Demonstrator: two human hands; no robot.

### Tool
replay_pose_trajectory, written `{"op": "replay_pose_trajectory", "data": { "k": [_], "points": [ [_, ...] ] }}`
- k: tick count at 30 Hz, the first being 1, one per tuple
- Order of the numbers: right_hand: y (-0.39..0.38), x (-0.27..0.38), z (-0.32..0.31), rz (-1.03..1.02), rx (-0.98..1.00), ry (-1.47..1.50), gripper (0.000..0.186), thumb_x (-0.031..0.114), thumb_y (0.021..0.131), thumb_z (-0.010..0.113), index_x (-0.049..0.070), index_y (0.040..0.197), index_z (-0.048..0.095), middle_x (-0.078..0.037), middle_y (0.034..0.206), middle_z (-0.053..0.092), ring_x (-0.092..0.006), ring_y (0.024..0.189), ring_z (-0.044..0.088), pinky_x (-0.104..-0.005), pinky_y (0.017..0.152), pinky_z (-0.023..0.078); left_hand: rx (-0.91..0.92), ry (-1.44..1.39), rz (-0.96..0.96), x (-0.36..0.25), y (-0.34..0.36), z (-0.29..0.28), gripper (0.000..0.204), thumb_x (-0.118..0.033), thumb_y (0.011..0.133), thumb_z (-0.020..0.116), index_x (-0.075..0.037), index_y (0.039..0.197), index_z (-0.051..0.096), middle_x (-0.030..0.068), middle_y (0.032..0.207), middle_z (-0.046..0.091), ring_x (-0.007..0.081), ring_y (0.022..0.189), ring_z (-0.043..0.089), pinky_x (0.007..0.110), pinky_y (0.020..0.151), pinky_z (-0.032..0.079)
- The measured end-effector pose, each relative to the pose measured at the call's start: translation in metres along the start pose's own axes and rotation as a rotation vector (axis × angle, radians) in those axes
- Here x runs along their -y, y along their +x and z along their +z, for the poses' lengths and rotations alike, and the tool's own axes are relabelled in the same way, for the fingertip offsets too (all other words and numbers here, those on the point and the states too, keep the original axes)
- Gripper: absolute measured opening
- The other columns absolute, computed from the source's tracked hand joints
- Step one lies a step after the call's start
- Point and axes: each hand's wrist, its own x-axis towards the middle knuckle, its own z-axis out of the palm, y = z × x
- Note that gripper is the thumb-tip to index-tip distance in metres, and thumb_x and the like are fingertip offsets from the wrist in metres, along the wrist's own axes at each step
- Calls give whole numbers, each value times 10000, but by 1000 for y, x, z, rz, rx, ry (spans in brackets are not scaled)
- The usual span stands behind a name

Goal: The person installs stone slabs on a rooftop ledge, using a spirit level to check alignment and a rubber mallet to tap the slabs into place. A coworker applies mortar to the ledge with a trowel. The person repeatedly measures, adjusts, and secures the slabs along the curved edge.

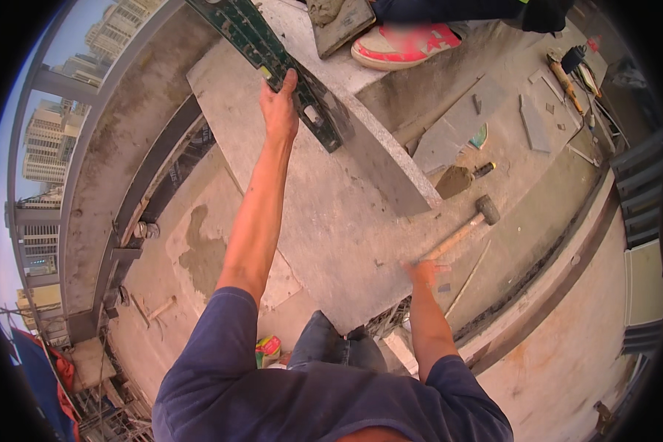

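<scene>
The left hand (278,109) has its fingers clenched around a long dark green spirit level (272,55), gripping it near the middle. The level lies flat on the grey stone slab (309,191), its long axis running from the upper left toward the slab's right edge. The right hand (423,271) rests open, fingers released, on the slab's near right edge, just beside the wooden handle of a rubber mallet (473,222). Left of the slab the ledge drops to open air. A red and green packet (267,346) lies below.
</scene>
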Motion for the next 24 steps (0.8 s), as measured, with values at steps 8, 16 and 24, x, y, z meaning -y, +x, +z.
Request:
{"op": "replay_pose_trajectory", "data": {
  "k": [8, 16, 24],
  "points": [
    [3, 0, -1, -8, -17, 12, 1465, 696, 735, 926, -92, 1689, 142, -383, 1763, -78, -488, 1610, 307, -585, 1169, 504, -1, 151, -1, 7, -3, -8, 421, -210, 1018, 826, -24, 1351, 648, 37, 1214, 741, 149, 1071, 666, 325, 967, 540],
    [1, -9, 3, -176, -49, 18, 1276, 668, 760, 902, -115, 1623, 383, -424, 1659, 343, -541, 1547, 397, -616, 1302, 281, -38, 195, -34, 16, -11, -13, 349, -178, 992, 835, -12, 1270, 705, 46, 1127, 785, 142, 984, 710, 328, 904, 569],
    [-17, 1, -19, 5, 75, 115, 1465, 659, 739, 938, -101, 1691, 124, -403, 1750, -105, -520, 1593, 295, -544, 1190, 496, -91, 165, -80, 14, -11, -4, 322, -125, 998, 817, -8, 1273, 697, 43, 1138, 770, 153, 960, 709, 331, 877, 572]
  ]
}}
